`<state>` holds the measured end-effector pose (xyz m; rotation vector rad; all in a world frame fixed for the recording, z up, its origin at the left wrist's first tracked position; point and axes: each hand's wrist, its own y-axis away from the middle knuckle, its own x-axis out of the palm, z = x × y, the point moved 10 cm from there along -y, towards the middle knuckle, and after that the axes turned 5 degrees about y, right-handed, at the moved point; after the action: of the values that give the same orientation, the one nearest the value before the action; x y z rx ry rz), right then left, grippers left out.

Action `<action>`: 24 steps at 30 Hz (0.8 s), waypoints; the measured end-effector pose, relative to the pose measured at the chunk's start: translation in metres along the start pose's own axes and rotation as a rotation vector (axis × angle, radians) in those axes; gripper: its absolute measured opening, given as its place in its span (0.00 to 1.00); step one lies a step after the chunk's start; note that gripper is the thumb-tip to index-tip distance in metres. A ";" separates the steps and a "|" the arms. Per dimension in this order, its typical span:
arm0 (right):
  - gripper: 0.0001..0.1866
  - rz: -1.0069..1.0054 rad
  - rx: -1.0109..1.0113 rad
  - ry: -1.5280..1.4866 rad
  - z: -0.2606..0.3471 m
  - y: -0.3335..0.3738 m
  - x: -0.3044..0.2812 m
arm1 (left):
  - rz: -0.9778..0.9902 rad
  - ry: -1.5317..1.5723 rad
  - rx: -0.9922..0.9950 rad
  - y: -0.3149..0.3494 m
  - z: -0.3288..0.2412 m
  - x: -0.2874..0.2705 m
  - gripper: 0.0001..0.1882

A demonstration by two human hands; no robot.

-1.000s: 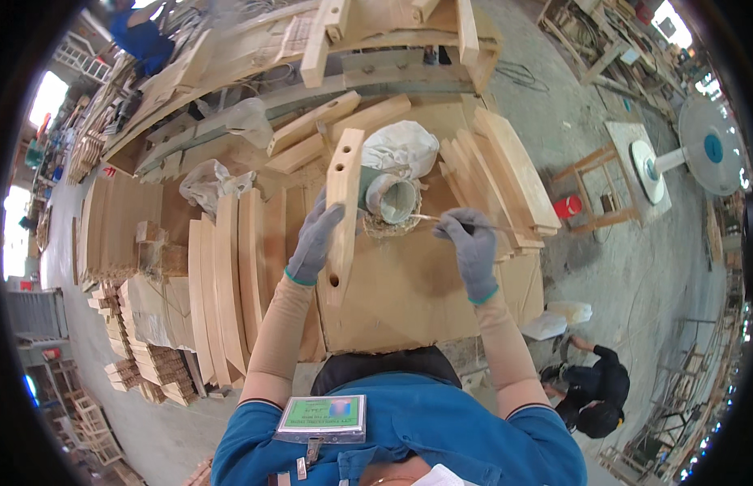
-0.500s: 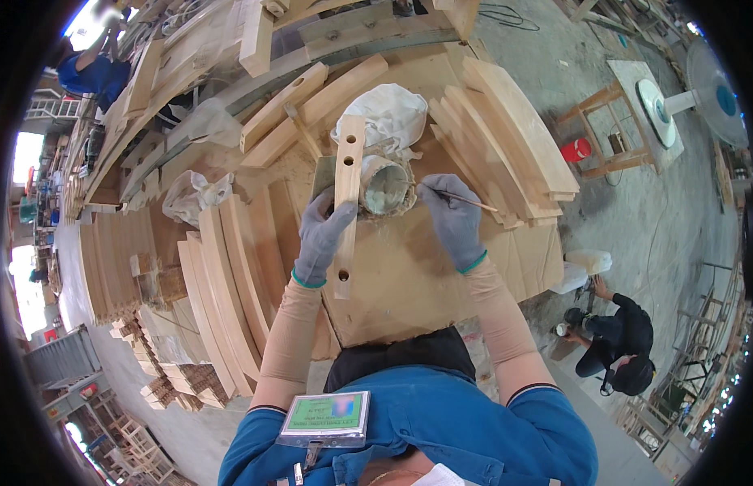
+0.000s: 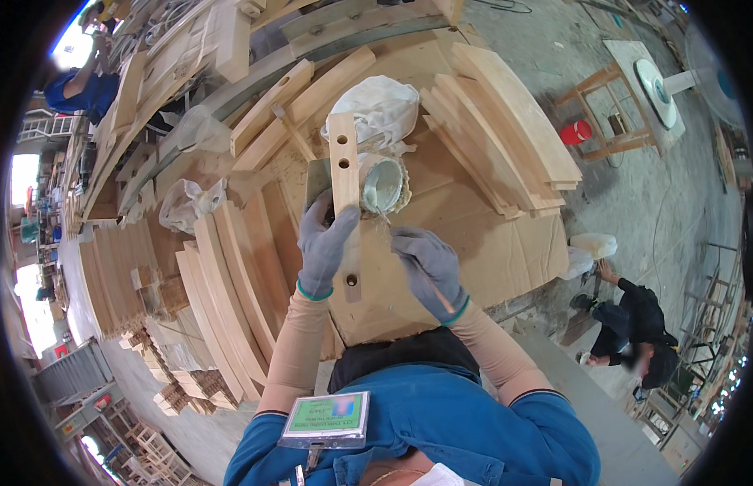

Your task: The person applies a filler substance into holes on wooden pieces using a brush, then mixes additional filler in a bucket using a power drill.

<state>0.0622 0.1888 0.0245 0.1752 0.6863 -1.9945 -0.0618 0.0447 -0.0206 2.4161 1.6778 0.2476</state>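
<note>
In my gloved left hand (image 3: 324, 247) is a pale wooden slat (image 3: 344, 182) with round holes along its face, two near the far end and one near the close end. Just right of the slat stands a round pot (image 3: 403, 193), its rim crusted with dried residue and something whitish inside. My gloved right hand (image 3: 429, 267) is closed around a thin wooden stick (image 3: 438, 293). Its tip lies just on the near side of the pot; whether it is a brush is too small to tell.
Cardboard (image 3: 465, 259) covers the work surface. A white cloth or bag (image 3: 380, 109) lies beyond the pot. Curved wooden pieces are stacked at right (image 3: 514, 121) and left (image 3: 238, 292). A person crouches at right (image 3: 639, 320); a red bucket (image 3: 575, 132) stands by a wooden stool.
My right hand has moved left and toward me with the stick, whose tip has left the pot's right rim. My left hand still holds the slat in nearly the same place.
</note>
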 end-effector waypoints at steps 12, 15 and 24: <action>0.05 -0.081 0.654 -0.855 -0.108 -0.001 0.026 | 0.066 0.060 0.009 -0.004 0.003 -0.001 0.31; 0.06 -0.147 0.742 -1.021 -0.106 0.018 0.033 | 0.057 0.089 0.033 -0.004 0.002 -0.004 0.30; 0.04 -0.355 0.928 -1.561 -0.087 0.033 0.027 | 0.027 0.206 -0.110 0.019 -0.015 -0.016 0.25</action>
<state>0.0628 0.2025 -0.0715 -0.9326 -1.2509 -1.9111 -0.0535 0.0240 -0.0019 2.4027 1.6643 0.5955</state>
